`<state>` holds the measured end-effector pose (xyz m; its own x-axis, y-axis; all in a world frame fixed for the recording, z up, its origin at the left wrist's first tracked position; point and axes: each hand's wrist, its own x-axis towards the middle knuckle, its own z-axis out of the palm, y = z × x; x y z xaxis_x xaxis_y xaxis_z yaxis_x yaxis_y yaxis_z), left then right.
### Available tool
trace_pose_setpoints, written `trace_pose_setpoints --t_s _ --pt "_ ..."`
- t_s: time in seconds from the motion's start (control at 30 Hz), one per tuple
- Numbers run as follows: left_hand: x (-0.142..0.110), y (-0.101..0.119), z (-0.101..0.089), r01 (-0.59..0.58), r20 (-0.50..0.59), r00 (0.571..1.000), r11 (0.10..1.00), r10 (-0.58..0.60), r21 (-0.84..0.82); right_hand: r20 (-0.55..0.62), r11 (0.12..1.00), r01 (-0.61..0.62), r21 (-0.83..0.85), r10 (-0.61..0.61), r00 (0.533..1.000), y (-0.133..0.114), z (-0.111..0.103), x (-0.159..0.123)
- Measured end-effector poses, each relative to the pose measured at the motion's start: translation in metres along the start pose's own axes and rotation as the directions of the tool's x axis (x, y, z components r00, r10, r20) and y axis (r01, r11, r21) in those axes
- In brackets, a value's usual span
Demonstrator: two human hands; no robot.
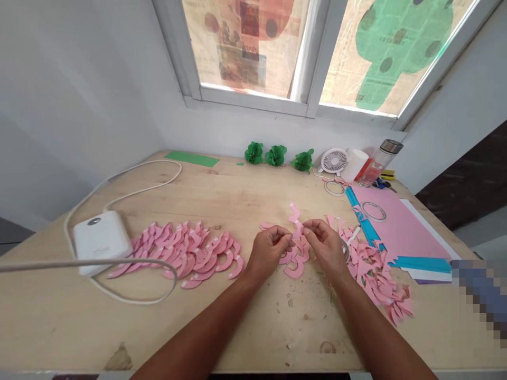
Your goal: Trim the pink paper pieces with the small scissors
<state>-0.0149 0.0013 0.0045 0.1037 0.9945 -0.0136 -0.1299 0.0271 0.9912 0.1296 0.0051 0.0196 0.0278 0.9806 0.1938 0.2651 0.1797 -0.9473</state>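
Observation:
A wavy pink paper cutout [294,214] with pale patches stands up between my two hands, over the middle of the table. My right hand [324,247] is closed, thumb and forefinger pinching the edge of this cutout. Close by on the other side, my left hand [271,249] has its fingertips pressed together; whatever they hold is too small to make out. Under and between the hands lie several curved pink paper pieces [293,270]. A tape roll [346,250] is partly hidden behind my right hand.
Left are overlapping pink paper arcs [198,250] and a white power bank [101,240] with a looping cable. Right are pink scraps [374,274], pink sheets [412,227] and another tape roll [374,211]. Green paper ornaments [276,155], a small fan [334,160] and a bottle [380,163] stand behind.

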Motion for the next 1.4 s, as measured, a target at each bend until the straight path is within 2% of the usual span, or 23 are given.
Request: trace_pose_setpoints --t_s 0.17,0.33,0.53,0.83,1.0,1.2,1.4 --pt "-0.003 0.002 0.000 -0.011 0.019 1.000 0.999 0.010 0.049 0.084 0.999 -0.039 0.032 0.037 0.996 0.006 0.001 0.001" --pt "-0.003 0.003 0.001 0.001 0.032 0.999 0.999 -0.002 0.039 0.085 0.999 -0.030 0.024 0.028 0.996 0.008 0.001 0.000" --pt "-0.002 0.005 0.003 0.037 -0.026 0.999 0.999 -0.037 -0.010 0.055 0.997 0.035 -0.074 -0.031 0.998 0.004 0.000 0.000" --pt "-0.003 -0.004 0.001 -0.067 -0.024 0.997 0.996 0.069 0.062 0.014 0.978 0.061 -0.201 -0.059 0.998 -0.001 0.000 -0.002" --pt "-0.004 0.000 0.002 -0.086 -0.040 0.995 0.995 0.088 0.048 0.022 0.969 0.073 -0.237 -0.070 0.997 0.001 0.001 -0.002" --pt "-0.002 0.006 0.001 -0.087 -0.102 0.991 0.995 0.091 0.048 0.028 0.934 0.124 -0.336 -0.122 0.992 -0.002 0.002 -0.004" --pt "-0.001 0.007 0.000 -0.093 -0.105 0.990 0.995 0.096 0.030 0.038 0.841 0.267 -0.471 -0.283 0.958 -0.008 0.006 -0.009"
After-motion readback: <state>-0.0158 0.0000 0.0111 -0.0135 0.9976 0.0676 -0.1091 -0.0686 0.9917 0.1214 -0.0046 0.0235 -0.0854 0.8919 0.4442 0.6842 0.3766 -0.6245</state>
